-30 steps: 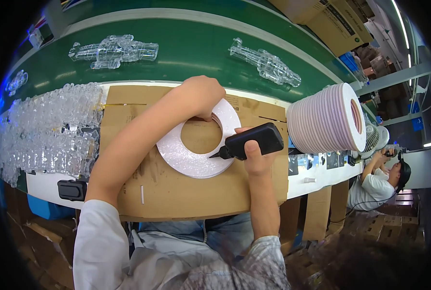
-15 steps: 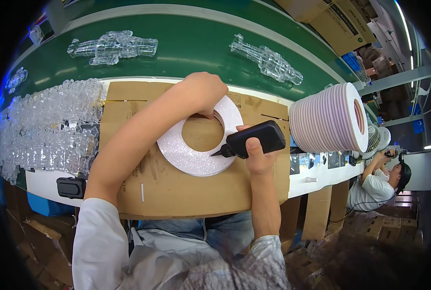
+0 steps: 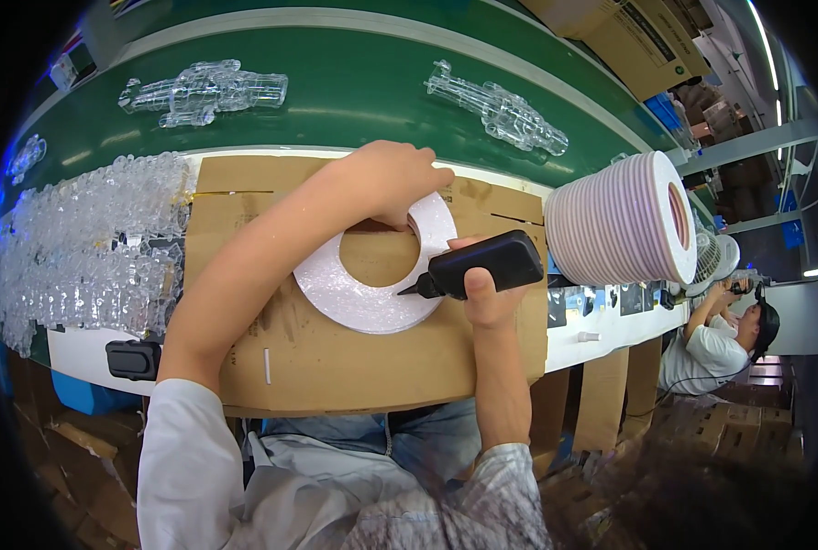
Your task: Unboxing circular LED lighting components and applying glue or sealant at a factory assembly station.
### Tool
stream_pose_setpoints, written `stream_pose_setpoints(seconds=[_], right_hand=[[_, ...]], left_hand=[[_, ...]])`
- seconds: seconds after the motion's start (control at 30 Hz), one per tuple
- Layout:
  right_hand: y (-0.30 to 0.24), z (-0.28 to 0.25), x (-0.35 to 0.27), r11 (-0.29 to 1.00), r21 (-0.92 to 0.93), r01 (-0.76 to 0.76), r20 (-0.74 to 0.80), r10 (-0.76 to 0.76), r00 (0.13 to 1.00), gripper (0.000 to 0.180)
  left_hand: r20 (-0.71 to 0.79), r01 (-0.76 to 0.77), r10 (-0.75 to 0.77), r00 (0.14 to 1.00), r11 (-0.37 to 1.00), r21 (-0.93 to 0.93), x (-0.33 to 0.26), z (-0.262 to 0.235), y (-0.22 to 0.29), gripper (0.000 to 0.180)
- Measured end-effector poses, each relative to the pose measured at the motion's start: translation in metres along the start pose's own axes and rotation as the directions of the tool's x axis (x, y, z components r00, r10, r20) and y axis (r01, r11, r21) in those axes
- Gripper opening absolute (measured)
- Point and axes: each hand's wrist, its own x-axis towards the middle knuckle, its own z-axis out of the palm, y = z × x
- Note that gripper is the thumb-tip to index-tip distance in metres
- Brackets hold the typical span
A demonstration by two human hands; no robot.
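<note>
A flat white glittery ring point(image 3: 331, 291) with a large round hole lies on a brown cardboard sheet point(image 3: 381, 371). My left hand point(image 3: 389, 181) reaches across to its far side, with the thumb at the hole and the fingers over the outer edge. Closed around a black squeeze bottle point(image 3: 501, 260) with a tapered nozzle is my right hand point(image 3: 490, 298). The bottle is tilted, its nozzle tip at the ring's near right surface. Whether the tip touches, or anything flows out, I cannot tell.
A stack of similar rings point(image 3: 611, 220) lies sideways at right. Clear plastic pieces point(image 3: 88, 243) are heaped at left, near a black device point(image 3: 134, 359). Clear plastic assemblies point(image 3: 212, 92) lie on the green belt point(image 3: 354, 96). A person point(image 3: 716, 348) works at far right, near a fan point(image 3: 716, 261).
My left hand's fingers have stretched out to the right over the ring's far edge. The assemblies on the belt appear slightly farther left. The bottle stays nearly in place.
</note>
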Motion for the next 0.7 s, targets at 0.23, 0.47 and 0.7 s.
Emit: stream_pose_setpoints(seconds=[0.23,0.47,0.7], right_hand=[[0.001,-0.007,0.002,0.987,0.154,-0.037,-0.059,0.046,0.997,0.051],[-0.009,-0.011,0.005,0.99,0.13,-0.06,0.027,0.057,0.998,0.043],[-0.01,-0.01,0.004,0.987,0.133,-0.092,0.051,0.086,0.995,0.043]], left_hand=[[0.211,0.037,-0.046,0.976,0.998,0.049,0.002,-0.01,-0.004,0.039],[0.227,0.086,-0.094,0.969,0.995,0.042,0.004,-0.007,-0.006,0.042],[0.22,0.091,-0.095,0.971,0.995,0.028,0.001,-0.008,-0.006,0.042]])
